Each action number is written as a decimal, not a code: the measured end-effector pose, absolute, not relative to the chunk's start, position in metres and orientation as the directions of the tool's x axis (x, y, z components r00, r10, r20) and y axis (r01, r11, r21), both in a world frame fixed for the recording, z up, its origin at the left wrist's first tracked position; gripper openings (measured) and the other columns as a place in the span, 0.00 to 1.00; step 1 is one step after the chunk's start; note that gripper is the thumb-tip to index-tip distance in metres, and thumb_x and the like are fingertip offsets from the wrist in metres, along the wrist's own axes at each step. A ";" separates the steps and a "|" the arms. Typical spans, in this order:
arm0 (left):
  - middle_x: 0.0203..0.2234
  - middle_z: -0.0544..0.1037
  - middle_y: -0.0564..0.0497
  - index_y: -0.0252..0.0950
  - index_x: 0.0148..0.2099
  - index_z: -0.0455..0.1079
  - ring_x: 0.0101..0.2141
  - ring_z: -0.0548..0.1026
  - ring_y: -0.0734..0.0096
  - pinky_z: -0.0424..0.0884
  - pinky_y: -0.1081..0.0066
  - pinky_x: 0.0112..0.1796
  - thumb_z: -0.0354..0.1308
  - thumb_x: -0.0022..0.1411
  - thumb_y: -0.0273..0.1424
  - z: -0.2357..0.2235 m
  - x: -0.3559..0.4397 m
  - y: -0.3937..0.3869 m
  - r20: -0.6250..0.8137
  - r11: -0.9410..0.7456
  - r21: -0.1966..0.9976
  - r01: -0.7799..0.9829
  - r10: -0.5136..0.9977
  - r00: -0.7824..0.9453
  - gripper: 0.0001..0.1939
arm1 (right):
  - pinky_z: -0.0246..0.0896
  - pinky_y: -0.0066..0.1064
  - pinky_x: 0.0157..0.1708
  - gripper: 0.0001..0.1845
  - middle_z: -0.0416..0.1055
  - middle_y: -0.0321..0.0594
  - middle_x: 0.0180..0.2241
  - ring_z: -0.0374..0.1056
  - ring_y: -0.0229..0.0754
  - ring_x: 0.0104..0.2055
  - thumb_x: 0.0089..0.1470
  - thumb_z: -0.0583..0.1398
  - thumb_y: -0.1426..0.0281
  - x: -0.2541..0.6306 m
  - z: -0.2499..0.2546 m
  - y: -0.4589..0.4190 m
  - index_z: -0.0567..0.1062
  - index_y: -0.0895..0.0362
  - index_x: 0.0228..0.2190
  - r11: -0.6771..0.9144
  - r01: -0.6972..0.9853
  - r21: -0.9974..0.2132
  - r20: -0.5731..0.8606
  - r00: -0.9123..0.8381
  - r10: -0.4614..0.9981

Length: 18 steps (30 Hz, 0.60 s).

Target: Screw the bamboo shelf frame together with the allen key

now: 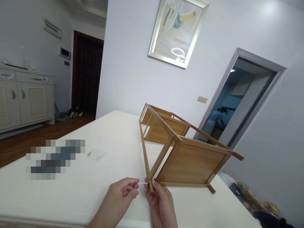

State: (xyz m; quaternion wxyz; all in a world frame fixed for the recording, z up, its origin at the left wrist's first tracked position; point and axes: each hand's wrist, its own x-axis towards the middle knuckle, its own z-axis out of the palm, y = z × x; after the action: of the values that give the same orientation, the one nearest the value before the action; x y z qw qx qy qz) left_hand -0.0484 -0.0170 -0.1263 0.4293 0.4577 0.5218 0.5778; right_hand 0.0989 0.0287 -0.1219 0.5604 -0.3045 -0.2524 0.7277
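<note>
A wooden shelf rack point(197, 161) with slatted side frames and flat panels lies on its side on the white table point(71, 199). My left hand point(122, 191) pinches a thin silver hex key point(142, 183), its bent end between thumb and fingers. The key's straight end points right and meets the near end of a wooden leg point(150, 186). Around that same leg end, my right hand point(161, 201) is closed, thumb on top and fingers behind. Whatever screw sits at the key's tip is hidden.
A small clear plastic bag point(95, 154) with a little dark piece lies left of the rack. Farther left on the table is a blurred-out patch point(57, 158). Beyond the table's right edge sits a heap of cloth point(258, 202). A person point(217, 117) is through the doorway.
</note>
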 end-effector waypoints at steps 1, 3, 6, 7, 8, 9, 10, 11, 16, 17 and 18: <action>0.32 0.82 0.47 0.34 0.44 0.76 0.34 0.78 0.66 0.73 0.70 0.39 0.63 0.53 0.39 -0.127 -0.049 -0.017 0.078 -0.079 0.997 0.006 0.971 -0.224 0.18 | 0.71 0.30 0.40 0.16 0.79 0.48 0.33 0.74 0.41 0.36 0.34 0.77 0.68 0.099 -0.122 0.028 0.80 0.63 0.25 -0.247 -0.660 -0.710 -0.159 -0.191 0.968; 0.27 0.80 0.49 0.35 0.39 0.76 0.30 0.77 0.68 0.72 0.71 0.35 0.59 0.58 0.42 -0.125 -0.049 -0.014 0.098 -0.080 0.993 0.081 0.965 -0.244 0.16 | 0.71 0.30 0.40 0.16 0.80 0.49 0.34 0.74 0.41 0.36 0.35 0.76 0.68 0.100 -0.121 0.028 0.80 0.63 0.25 -0.255 -0.653 -0.713 -0.156 -0.207 0.966; 0.19 0.75 0.53 0.35 0.28 0.71 0.21 0.73 0.73 0.67 0.74 0.25 0.56 0.60 0.45 -0.119 -0.047 -0.006 0.079 -0.053 0.992 0.111 0.966 -0.247 0.18 | 0.71 0.29 0.39 0.17 0.80 0.50 0.35 0.74 0.41 0.36 0.37 0.76 0.67 0.101 -0.119 0.028 0.81 0.64 0.27 -0.263 -0.643 -0.719 -0.146 -0.230 0.962; 0.17 0.73 0.54 0.35 0.26 0.68 0.18 0.71 0.74 0.63 0.75 0.21 0.56 0.59 0.46 -0.118 -0.046 -0.002 0.032 -0.019 0.998 0.057 0.970 -0.240 0.19 | 0.71 0.29 0.39 0.17 0.80 0.50 0.35 0.74 0.41 0.36 0.37 0.76 0.66 0.101 -0.118 0.028 0.81 0.64 0.28 -0.266 -0.640 -0.721 -0.144 -0.236 0.961; 0.15 0.72 0.55 0.36 0.26 0.66 0.15 0.69 0.75 0.60 0.76 0.18 0.56 0.58 0.46 -0.116 -0.046 0.001 -0.029 0.023 0.999 -0.030 0.974 -0.224 0.19 | 0.71 0.29 0.39 0.17 0.79 0.50 0.35 0.73 0.41 0.35 0.37 0.76 0.66 0.101 -0.117 0.028 0.81 0.65 0.28 -0.266 -0.639 -0.722 -0.144 -0.238 0.961; 0.15 0.71 0.55 0.36 0.26 0.65 0.13 0.67 0.75 0.57 0.76 0.16 0.56 0.57 0.46 -0.115 -0.045 0.005 -0.093 0.067 0.988 -0.137 0.977 -0.193 0.18 | 0.71 0.29 0.38 0.17 0.79 0.50 0.35 0.73 0.40 0.35 0.37 0.76 0.66 0.100 -0.117 0.028 0.81 0.65 0.28 -0.265 -0.638 -0.723 -0.146 -0.234 0.961; 0.14 0.71 0.55 0.36 0.27 0.65 0.12 0.67 0.75 0.55 0.77 0.15 0.57 0.56 0.45 -0.114 -0.044 0.007 -0.147 0.106 0.963 -0.246 0.977 -0.153 0.17 | 0.71 0.29 0.38 0.17 0.79 0.50 0.35 0.73 0.40 0.35 0.37 0.76 0.66 0.100 -0.117 0.027 0.81 0.64 0.28 -0.260 -0.638 -0.725 -0.149 -0.223 0.963; 0.15 0.71 0.55 0.35 0.28 0.66 0.12 0.67 0.75 0.56 0.77 0.14 0.58 0.56 0.43 -0.114 -0.043 0.009 -0.184 0.136 0.929 -0.345 0.976 -0.113 0.16 | 0.71 0.30 0.38 0.17 0.79 0.50 0.35 0.73 0.40 0.35 0.37 0.76 0.66 0.099 -0.117 0.027 0.81 0.64 0.27 -0.253 -0.639 -0.726 -0.153 -0.208 0.966; 0.20 0.77 0.47 0.33 0.27 0.66 0.18 0.74 0.74 0.68 0.76 0.20 0.57 0.58 0.30 -0.112 -0.039 0.008 -0.284 0.202 0.739 -0.643 0.958 -0.025 0.08 | 0.71 0.31 0.37 0.18 0.79 0.49 0.33 0.73 0.41 0.34 0.34 0.76 0.65 0.095 -0.119 0.028 0.80 0.64 0.25 -0.217 -0.643 -0.734 -0.155 -0.153 0.976; 0.21 0.77 0.45 0.32 0.27 0.66 0.19 0.74 0.73 0.70 0.76 0.21 0.55 0.59 0.28 -0.112 -0.038 0.007 -0.301 0.209 0.706 -0.676 0.953 -0.020 0.08 | 0.71 0.31 0.37 0.18 0.79 0.49 0.33 0.73 0.42 0.34 0.34 0.76 0.65 0.095 -0.119 0.028 0.80 0.64 0.24 -0.218 -0.642 -0.736 -0.152 -0.157 0.976; 0.21 0.78 0.44 0.32 0.27 0.66 0.19 0.75 0.73 0.70 0.75 0.22 0.55 0.60 0.27 -0.111 -0.036 0.006 -0.315 0.211 0.681 -0.701 0.949 -0.020 0.09 | 0.71 0.31 0.37 0.18 0.79 0.49 0.33 0.73 0.41 0.34 0.34 0.76 0.65 0.094 -0.118 0.028 0.80 0.64 0.24 -0.217 -0.640 -0.737 -0.149 -0.160 0.976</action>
State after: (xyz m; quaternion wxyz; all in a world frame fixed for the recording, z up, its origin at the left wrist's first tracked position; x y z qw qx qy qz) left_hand -0.0360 0.0058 -0.1113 0.6805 0.1637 0.3776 0.6062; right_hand 0.0944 0.0282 -0.1184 0.5663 -0.3155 -0.2661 0.7134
